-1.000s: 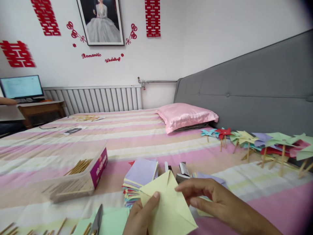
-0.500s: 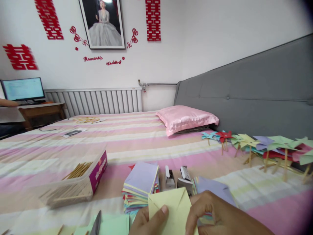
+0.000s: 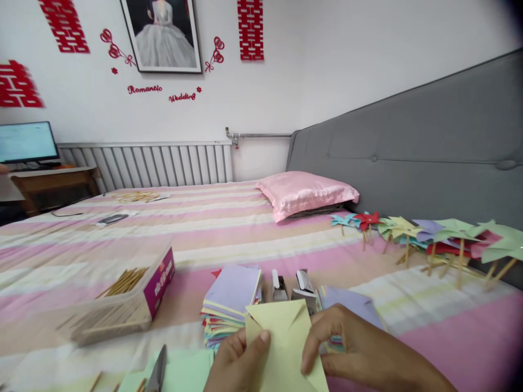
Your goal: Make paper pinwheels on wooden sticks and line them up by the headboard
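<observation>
The left hand (image 3: 235, 362) is pinching the left edge of a pale yellow folded paper (image 3: 284, 340) in its grip, and the right hand (image 3: 347, 348) is pinching the right edge in its grip. The paper is hanging just above the bed (image 3: 229, 228), in front of the coloured paper stack (image 3: 229, 294).
</observation>
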Tool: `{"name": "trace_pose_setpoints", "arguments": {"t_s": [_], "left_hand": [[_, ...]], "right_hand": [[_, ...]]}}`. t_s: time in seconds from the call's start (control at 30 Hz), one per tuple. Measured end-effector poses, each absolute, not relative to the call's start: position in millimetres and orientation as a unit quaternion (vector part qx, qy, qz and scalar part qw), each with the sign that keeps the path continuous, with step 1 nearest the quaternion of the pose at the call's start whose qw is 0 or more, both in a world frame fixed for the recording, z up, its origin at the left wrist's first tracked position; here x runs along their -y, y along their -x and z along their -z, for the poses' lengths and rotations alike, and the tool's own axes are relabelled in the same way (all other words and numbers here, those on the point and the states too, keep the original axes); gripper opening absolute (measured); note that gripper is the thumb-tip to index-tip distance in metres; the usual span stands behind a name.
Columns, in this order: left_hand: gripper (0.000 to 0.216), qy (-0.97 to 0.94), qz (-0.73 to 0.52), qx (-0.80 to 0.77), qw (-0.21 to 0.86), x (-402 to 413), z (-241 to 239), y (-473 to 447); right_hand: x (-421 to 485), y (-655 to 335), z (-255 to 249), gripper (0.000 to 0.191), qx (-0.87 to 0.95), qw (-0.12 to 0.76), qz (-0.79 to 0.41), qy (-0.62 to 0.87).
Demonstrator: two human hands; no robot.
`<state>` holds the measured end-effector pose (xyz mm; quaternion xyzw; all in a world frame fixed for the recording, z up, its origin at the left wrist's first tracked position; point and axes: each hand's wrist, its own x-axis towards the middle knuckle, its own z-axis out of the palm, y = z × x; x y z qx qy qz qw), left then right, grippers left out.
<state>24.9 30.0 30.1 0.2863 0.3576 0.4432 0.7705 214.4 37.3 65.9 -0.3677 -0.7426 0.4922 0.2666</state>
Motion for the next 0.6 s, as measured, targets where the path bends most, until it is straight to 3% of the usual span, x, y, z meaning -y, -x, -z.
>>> {"name": "trace_pose_setpoints", "arguments": {"t_s": [0.6], "left_hand": [[0.056, -0.302, -0.449, -0.408, 0.736, -24.6, -33.8, -27.2]], "right_hand": [[-40.6, -213.9, -60.7, 0.013, 0.755, 0.259, -0.505, 0.328]]}}
